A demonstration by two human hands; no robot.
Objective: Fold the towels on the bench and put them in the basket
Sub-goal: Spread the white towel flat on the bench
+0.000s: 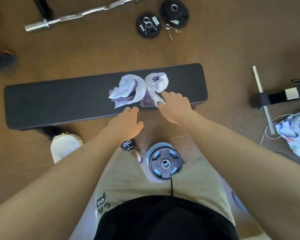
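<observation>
Two crumpled pale lilac towels lie side by side on the black bench [50,99]. The left towel [126,90] is bunched with a darker fold showing; the right towel [157,84] is twisted, its tail reaching the bench's near edge. My right hand [176,105] pinches the near end of the right towel between thumb and forefinger. My left hand [126,122] hovers with relaxed fingers at the bench's near edge, just below the left towel, holding nothing. No basket is in view.
On the brown floor lie a curl bar [80,14], black weight plates [148,25] with clips, a plate on a blue stand [164,163] between my legs, a white bag [64,146], a patterned cloth [294,132] and a metal frame [263,99] at right.
</observation>
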